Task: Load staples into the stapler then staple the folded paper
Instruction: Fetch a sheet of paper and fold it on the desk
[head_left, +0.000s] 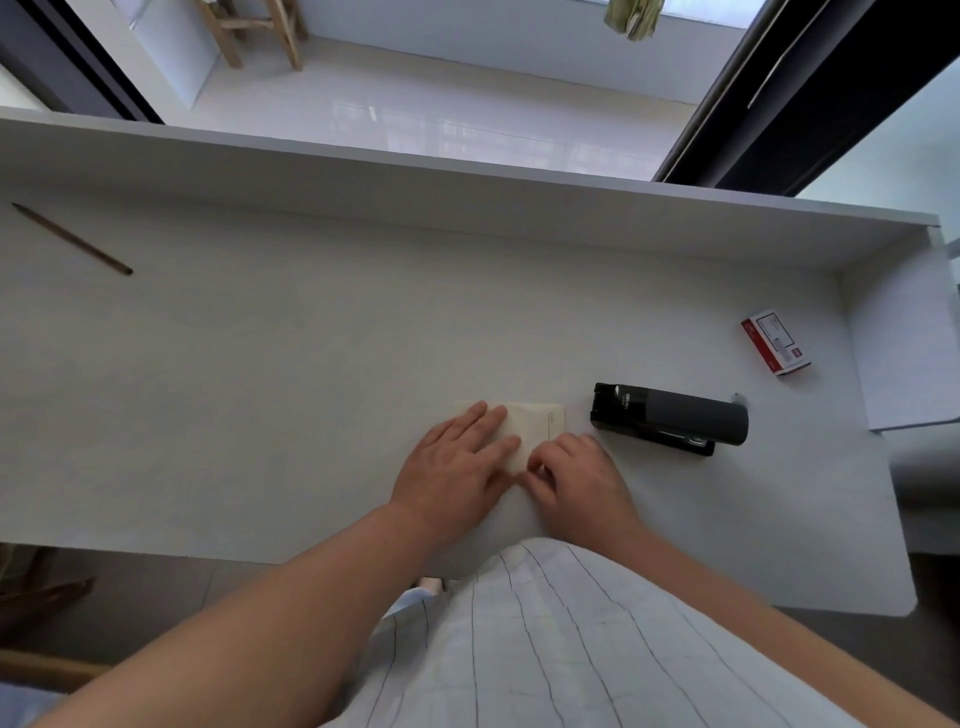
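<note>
Looks like we're stuck at paper prep: left hand (457, 457) flat and released on the folded paper (530, 431) near the tabletop's (260, 389) front edge, right hand (576, 483) fingers pinching its near corner. The stapler (670, 418) sits shut just right of it and the staple box (775, 341) by the right edge looks untouched, so I'd say loading and stapling are both still to do.

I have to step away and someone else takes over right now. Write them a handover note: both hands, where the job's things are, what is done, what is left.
Left hand: flat, pressing on the folded paper; no grip on anything.
Right hand: fingers curled at the paper's near edge, working the fold.
Stapler: closed, lying on the white table just right of the paper, untouched.
Staple box: farther right, near the table's end, shut as far as I can tell.
Done: paper looks folded.
Left: open the box, load staples into the stapler, staple the paper.
</note>
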